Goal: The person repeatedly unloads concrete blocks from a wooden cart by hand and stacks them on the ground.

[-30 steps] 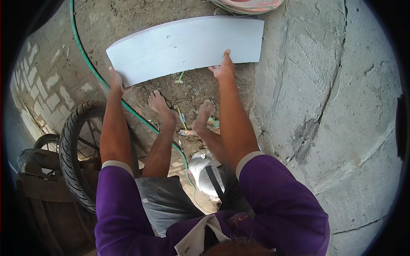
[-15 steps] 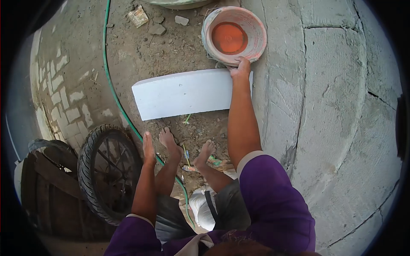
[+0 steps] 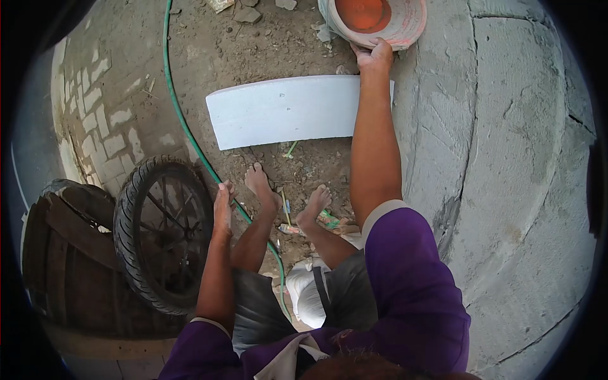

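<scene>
My right hand reaches far forward and grips the near rim of a round bucket. The bucket is tipped so its inside faces me, with an orange-red bottom and pale, smeared walls; the top of the view cuts it off. Under my right forearm lies a long white block on the dirt, its right end partly hidden by the arm. My left hand hangs beside my left foot, near the green hose. It holds nothing I can see, and its fingers are loosely bent and apart.
A black-tyred spoked wheel stands at the left, against a dark vehicle. Grey concrete runs along the right side. My bare feet are on dirt with litter, and a white sack lies between my legs. Stones lie farther forward.
My right hand has moved the bucket forward and a little right, farther from the white block. The left hand's straight fingers have bent. The whole view has shifted slightly.
</scene>
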`<state>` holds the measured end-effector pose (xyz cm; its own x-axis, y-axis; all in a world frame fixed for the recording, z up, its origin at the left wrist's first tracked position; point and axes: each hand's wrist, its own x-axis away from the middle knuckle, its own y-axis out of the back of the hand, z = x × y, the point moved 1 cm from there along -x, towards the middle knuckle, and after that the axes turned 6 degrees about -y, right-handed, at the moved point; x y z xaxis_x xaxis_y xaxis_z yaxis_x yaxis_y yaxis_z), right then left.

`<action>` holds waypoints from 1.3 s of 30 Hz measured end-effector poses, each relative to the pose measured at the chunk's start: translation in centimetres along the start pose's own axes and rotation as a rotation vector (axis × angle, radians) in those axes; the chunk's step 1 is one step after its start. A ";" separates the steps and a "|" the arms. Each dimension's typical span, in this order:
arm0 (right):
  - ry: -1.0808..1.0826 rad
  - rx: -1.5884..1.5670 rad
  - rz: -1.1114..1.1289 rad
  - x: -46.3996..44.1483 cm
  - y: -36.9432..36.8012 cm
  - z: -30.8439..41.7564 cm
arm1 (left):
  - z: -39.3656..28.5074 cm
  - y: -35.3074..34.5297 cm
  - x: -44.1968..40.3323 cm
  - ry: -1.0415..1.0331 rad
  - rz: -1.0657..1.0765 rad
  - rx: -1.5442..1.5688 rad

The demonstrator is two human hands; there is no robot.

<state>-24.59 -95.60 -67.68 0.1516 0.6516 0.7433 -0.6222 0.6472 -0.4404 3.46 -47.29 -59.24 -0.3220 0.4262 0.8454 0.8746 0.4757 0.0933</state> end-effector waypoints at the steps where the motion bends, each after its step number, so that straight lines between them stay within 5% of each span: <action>1: 0.029 0.063 0.007 0.9 -1.5 -0.3 | -0.1 -0.2 0.2 -0.005 -0.003 -0.002; 5: -0.068 0.343 -0.175 4.6 -3.1 -0.8 | -1.4 -1.0 1.6 -0.043 0.023 -0.039; 7: -0.215 0.197 -0.134 6.7 -2.4 -0.7 | -2.0 -1.1 3.2 -0.049 0.023 -0.044; 9: -0.219 0.285 0.161 9.2 1.3 -1.0 | -2.5 -0.5 5.8 -0.039 0.064 -0.042; 11: -0.204 0.612 0.079 15.0 5.1 -1.3 | -3.0 -0.2 8.9 -0.092 0.073 -0.070; 19: -0.627 1.133 0.015 43.1 21.8 2.2 | -8.0 7.2 36.9 -0.108 0.030 -0.146; 21: -0.652 1.208 0.059 49.0 22.7 4.3 | -9.0 9.5 45.4 -0.198 -0.115 -0.257; 22: -0.769 1.290 0.287 47.4 27.0 5.1 | -9.7 10.8 49.4 -0.274 -0.151 -0.403; 26: -0.542 1.687 0.282 54.4 22.6 10.3 | -13.8 14.8 61.1 -0.494 -0.468 -0.310; 34: -0.372 1.556 0.224 58.7 11.6 13.7 | -14.5 27.6 76.4 -0.878 -1.339 -0.293; 36: -0.353 1.447 0.260 63.0 8.3 12.3 | -10.2 32.8 78.3 -0.763 -1.654 -0.259; 39: -0.333 1.367 0.469 72.0 2.4 7.3 | 3.4 41.9 77.9 -0.325 -1.900 -0.012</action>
<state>-20.82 -50.03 -11.53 -0.3241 0.4505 0.8318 -0.8151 -0.5794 -0.0038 13.79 8.47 8.71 -0.7542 -0.4598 -0.4689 -0.6492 0.4144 0.6378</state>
